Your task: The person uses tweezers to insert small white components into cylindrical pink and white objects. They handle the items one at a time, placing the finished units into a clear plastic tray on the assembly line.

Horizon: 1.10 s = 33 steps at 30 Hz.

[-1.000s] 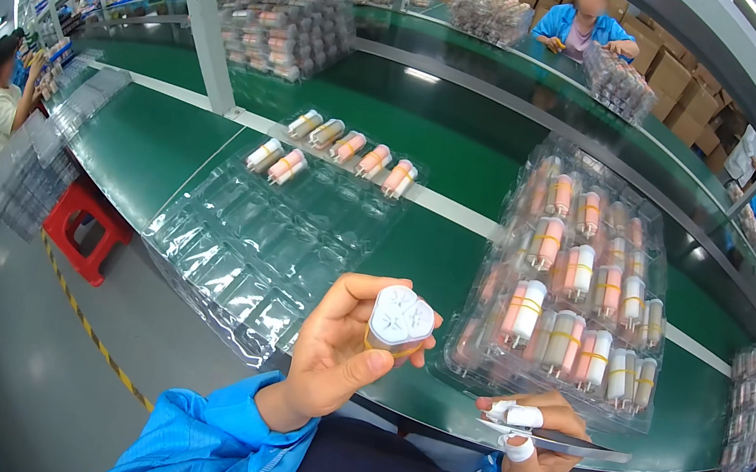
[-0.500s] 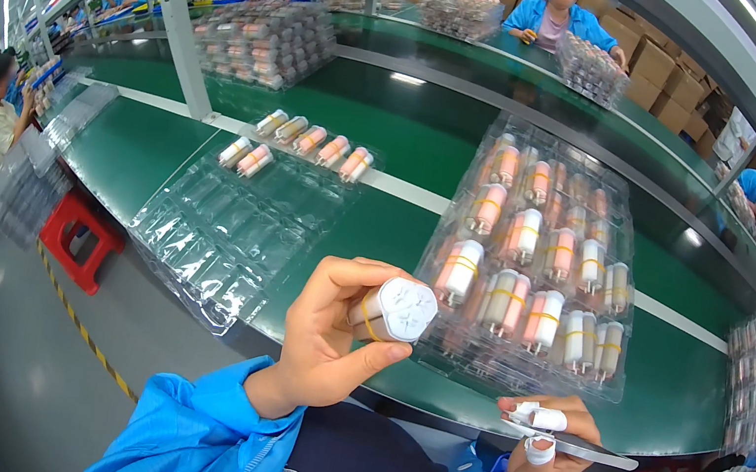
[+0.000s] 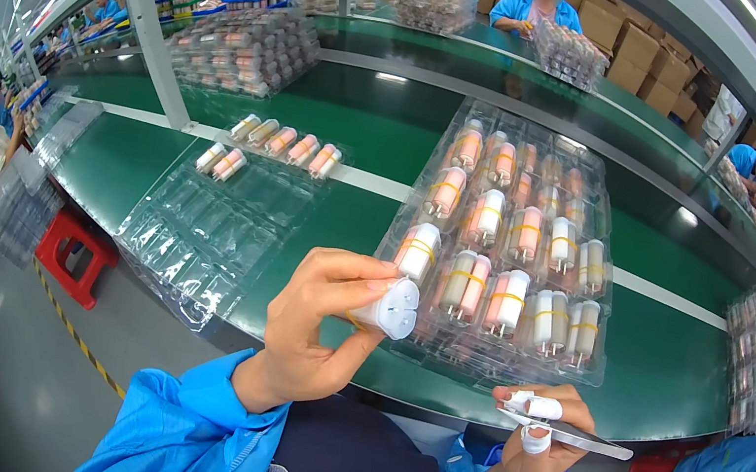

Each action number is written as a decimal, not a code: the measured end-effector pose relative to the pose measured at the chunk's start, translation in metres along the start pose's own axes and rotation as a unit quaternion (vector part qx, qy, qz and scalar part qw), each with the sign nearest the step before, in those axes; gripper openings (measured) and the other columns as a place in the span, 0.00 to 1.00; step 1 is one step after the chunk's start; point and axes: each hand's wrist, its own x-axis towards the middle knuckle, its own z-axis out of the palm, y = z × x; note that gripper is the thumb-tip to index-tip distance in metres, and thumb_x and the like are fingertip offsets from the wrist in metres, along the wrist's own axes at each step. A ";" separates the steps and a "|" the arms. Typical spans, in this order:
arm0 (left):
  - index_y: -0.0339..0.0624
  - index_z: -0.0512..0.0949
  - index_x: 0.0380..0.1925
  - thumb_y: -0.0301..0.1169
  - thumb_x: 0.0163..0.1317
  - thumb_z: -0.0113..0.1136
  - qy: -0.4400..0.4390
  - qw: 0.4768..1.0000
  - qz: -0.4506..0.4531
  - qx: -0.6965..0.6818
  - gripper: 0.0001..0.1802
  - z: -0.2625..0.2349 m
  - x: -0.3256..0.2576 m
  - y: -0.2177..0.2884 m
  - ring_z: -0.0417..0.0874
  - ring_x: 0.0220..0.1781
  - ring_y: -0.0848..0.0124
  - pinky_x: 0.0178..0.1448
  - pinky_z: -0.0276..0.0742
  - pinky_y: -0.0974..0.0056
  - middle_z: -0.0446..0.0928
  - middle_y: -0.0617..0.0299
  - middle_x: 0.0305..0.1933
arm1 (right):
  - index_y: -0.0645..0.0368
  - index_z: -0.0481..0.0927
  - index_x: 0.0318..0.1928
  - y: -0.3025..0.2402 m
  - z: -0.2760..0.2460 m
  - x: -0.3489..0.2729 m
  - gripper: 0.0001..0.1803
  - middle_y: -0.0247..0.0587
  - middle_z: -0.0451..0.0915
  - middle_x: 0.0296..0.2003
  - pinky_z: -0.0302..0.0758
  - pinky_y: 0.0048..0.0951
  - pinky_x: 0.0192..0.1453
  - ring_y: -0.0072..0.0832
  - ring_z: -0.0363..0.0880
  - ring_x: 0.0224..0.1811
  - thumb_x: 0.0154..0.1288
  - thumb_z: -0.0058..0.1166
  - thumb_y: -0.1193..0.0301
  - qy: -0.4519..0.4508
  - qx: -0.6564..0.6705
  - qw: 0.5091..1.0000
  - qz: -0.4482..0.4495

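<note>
Just short of the near edge of the green conveyor belt (image 3: 341,220), the left hand (image 3: 313,325) is raised with its fingers clenched around a small white capped bundle (image 3: 391,306), the white end turned toward the camera; the bundle hangs in front of the near left corner of the filled clear tray (image 3: 506,248) that lies on the belt; that tray holds rows of pink and white tubes banded in yellow, standing close together; to the left of it on the belt lies a mostly empty clear tray (image 3: 209,228), with only a short row of tubes (image 3: 284,142) along its far side and two more just before that row; the right hand (image 3: 540,433), lower and off the belt's near edge, has white tape on its fingers and grasps a thin flat metal blade (image 3: 584,439) that points away to the right; beyond the belt, stacks of filled trays (image 3: 239,48) sit on its far side, and people in blue coats (image 3: 537,3) work with cardboard boxes behind them; below the belt's left end stands a red stool (image 3: 75,250).
</note>
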 end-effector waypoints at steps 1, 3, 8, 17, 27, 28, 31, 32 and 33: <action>0.37 0.72 0.49 0.11 0.42 0.66 0.007 1.000 0.000 0.004 0.30 0.002 0.002 -0.001 0.79 0.49 0.57 0.51 0.77 0.60 0.76 0.44 0.50 | 0.66 0.78 0.34 0.001 -0.002 0.001 0.16 0.49 0.80 0.27 0.85 0.39 0.32 0.42 0.85 0.29 0.56 0.68 0.65 0.002 -0.002 1.000 0.002; 0.39 0.75 0.46 0.12 0.38 0.67 0.022 1.000 0.000 0.011 0.30 0.008 0.005 -0.002 0.80 0.47 0.56 0.47 0.77 0.60 0.78 0.48 0.49 | 0.66 0.78 0.34 0.002 -0.005 0.002 0.17 0.48 0.79 0.27 0.85 0.40 0.31 0.43 0.85 0.29 0.57 0.68 0.64 0.007 -0.004 1.000 0.000; 0.39 0.76 0.46 0.12 0.37 0.68 0.012 0.999 0.012 0.030 0.30 0.011 0.006 0.000 0.80 0.46 0.55 0.47 0.76 0.59 0.78 0.49 0.49 | 0.67 0.77 0.34 0.003 -0.012 0.001 0.19 0.46 0.77 0.26 0.85 0.37 0.28 0.44 0.85 0.28 0.59 0.66 0.61 0.018 -0.010 0.999 -0.028; 0.35 0.74 0.50 0.18 0.44 0.70 -0.023 0.998 -0.055 0.012 0.29 0.008 0.014 0.000 0.80 0.47 0.58 0.50 0.74 0.60 0.77 0.48 0.46 | 0.65 0.74 0.39 0.012 -0.042 0.005 0.18 0.47 0.76 0.29 0.83 0.34 0.26 0.41 0.83 0.26 0.64 0.60 0.61 0.057 -0.034 0.987 -0.146; 0.37 0.62 0.62 0.32 0.67 0.53 -0.269 0.906 -0.276 -0.175 0.25 0.011 0.123 -0.025 0.72 0.36 0.78 0.36 0.68 0.72 0.73 0.60 0.41 | 0.66 0.75 0.45 0.073 -0.141 0.027 0.10 0.45 0.79 0.37 0.78 0.24 0.31 0.31 0.81 0.27 0.67 0.50 0.73 0.335 -0.019 0.940 -0.060; 0.37 0.62 0.62 0.32 0.68 0.52 -0.294 0.889 -0.290 -0.196 0.25 0.022 0.133 -0.034 0.71 0.35 0.78 0.35 0.67 0.72 0.73 0.60 0.41 | 0.66 0.76 0.44 0.082 -0.146 0.025 0.09 0.44 0.79 0.37 0.77 0.23 0.30 0.29 0.81 0.26 0.67 0.50 0.74 0.365 -0.031 0.930 -0.039; 0.40 0.60 0.63 0.32 0.65 0.58 -0.346 0.831 -0.367 -0.235 0.29 0.052 0.152 -0.065 0.72 0.35 0.77 0.37 0.70 0.69 0.73 0.61 0.41 | 0.65 0.76 0.43 0.099 -0.152 0.011 0.08 0.41 0.79 0.38 0.75 0.22 0.31 0.22 0.75 0.29 0.67 0.52 0.73 0.364 -0.058 0.929 0.043; 0.40 0.60 0.64 0.32 0.63 0.59 -0.357 0.817 -0.386 -0.235 0.31 0.063 0.156 -0.078 0.72 0.36 0.77 0.38 0.71 0.68 0.73 0.61 0.41 | 0.65 0.76 0.42 0.100 -0.151 0.010 0.08 0.41 0.79 0.36 0.74 0.21 0.29 0.22 0.76 0.27 0.67 0.52 0.73 0.372 -0.046 0.926 0.047; 0.41 0.60 0.64 0.33 0.62 0.61 -0.362 0.835 -0.368 -0.193 0.33 0.075 0.160 -0.091 0.73 0.38 0.74 0.40 0.72 0.66 0.73 0.59 0.42 | 0.64 0.76 0.41 0.100 -0.151 0.010 0.07 0.41 0.80 0.35 0.73 0.20 0.26 0.23 0.77 0.24 0.67 0.52 0.73 0.381 -0.035 0.922 0.050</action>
